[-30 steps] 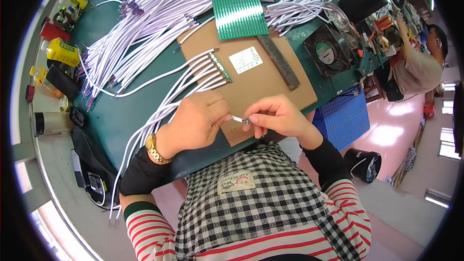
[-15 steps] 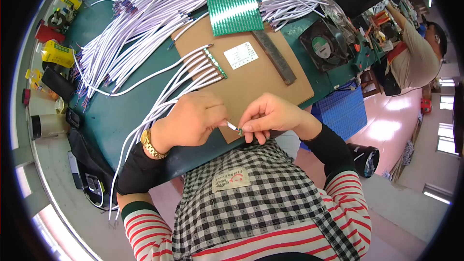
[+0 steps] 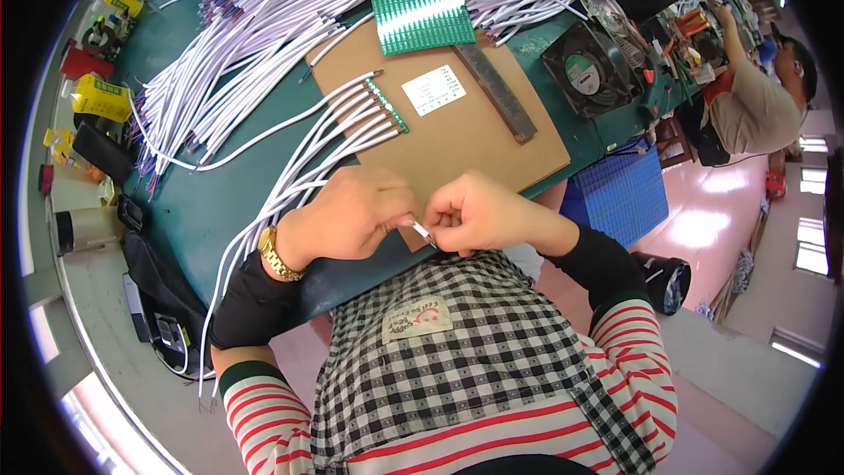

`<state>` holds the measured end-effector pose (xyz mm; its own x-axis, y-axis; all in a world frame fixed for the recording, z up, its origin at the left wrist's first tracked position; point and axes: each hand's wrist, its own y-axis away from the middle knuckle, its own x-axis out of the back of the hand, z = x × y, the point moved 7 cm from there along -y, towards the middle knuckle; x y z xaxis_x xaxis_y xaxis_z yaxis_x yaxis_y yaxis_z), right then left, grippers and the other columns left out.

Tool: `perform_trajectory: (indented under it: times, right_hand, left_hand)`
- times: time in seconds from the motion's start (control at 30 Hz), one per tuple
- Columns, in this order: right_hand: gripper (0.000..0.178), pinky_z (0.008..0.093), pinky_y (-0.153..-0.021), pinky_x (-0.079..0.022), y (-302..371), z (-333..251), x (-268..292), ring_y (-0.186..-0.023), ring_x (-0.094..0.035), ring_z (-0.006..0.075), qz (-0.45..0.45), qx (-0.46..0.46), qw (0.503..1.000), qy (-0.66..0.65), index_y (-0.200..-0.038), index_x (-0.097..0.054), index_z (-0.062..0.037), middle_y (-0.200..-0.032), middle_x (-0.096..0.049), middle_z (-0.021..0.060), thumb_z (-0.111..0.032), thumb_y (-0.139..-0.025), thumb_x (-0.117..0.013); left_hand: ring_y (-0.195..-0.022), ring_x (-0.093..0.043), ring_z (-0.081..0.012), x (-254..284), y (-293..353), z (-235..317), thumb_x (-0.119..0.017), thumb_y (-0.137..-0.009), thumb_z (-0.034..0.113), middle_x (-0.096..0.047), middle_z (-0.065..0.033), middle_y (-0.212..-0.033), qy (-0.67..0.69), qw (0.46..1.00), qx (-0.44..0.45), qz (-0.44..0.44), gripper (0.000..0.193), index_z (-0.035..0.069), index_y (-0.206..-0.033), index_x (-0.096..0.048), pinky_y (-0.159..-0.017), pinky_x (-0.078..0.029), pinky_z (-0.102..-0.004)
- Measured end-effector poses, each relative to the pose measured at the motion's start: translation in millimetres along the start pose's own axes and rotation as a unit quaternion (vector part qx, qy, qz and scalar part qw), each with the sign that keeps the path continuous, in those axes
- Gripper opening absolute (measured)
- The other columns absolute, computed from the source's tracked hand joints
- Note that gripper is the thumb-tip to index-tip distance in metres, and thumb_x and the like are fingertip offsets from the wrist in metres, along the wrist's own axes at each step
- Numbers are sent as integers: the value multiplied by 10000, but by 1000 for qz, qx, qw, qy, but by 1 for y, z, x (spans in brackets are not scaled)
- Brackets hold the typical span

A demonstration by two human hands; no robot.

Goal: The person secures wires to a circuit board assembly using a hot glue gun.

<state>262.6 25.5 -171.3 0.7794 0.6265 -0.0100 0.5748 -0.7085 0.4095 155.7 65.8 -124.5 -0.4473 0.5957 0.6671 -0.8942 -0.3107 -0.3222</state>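
My left hand [image 3: 365, 211], closed, pinches a white cable [image 3: 421, 232] close to its end. The fingers of my right hand [image 3: 479, 213] are curled together at the cable's tip, on a small green circuit board that they now mostly cover. Both hands are just above the table's near edge. Beyond them, on a brown cardboard sheet [image 3: 492, 137], several white cables [image 3: 303, 159] lie side by side, their ends at a strip of small green circuit boards [image 3: 387, 104].
A green circuit board panel [image 3: 422, 11], a white printed label [image 3: 433, 91] and a dark metal bar [image 3: 497, 93] lie on the cardboard. Bundles of white cables [image 3: 264, 36] cover the far table. A black fan [image 3: 587, 71] stands right; a person [image 3: 756, 110] sits beyond it.
My right fingers have curled in over the small board at the cable's tip, hiding most of it. The right hand has turned and moved slightly left. My left hand keeps its pinch.
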Motion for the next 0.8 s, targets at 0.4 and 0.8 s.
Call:
perform_trajectory:
  times: [0.4, 0.8]
  right_hand:
    - [143, 197, -643, -442, 37, -19, 59, -791, -594, 80, 283, 179, 938, -90, -1005, -585, -26, -864, -614, 12, -56, -866, -578]
    - [166, 169, -527, -424, 20, -20, 22, -634, -599, 72, 130, 89, 984, -88, -1004, -601, 4, -806, -645, 50, -125, -901, -584]
  left_hand:
    - [-635, -510, -290, 15, -1, 1, -635, -778, 90, -494, -102, -702, -25, 995, 38, 89, 100, 43, -855, -592, -531, -407, -372]
    - [-575, -515, -311, 17, 6, 0, -650, -768, 92, -499, -124, -663, -75, 990, 46, 110, 116, 36, -780, -550, -498, -409, -378]
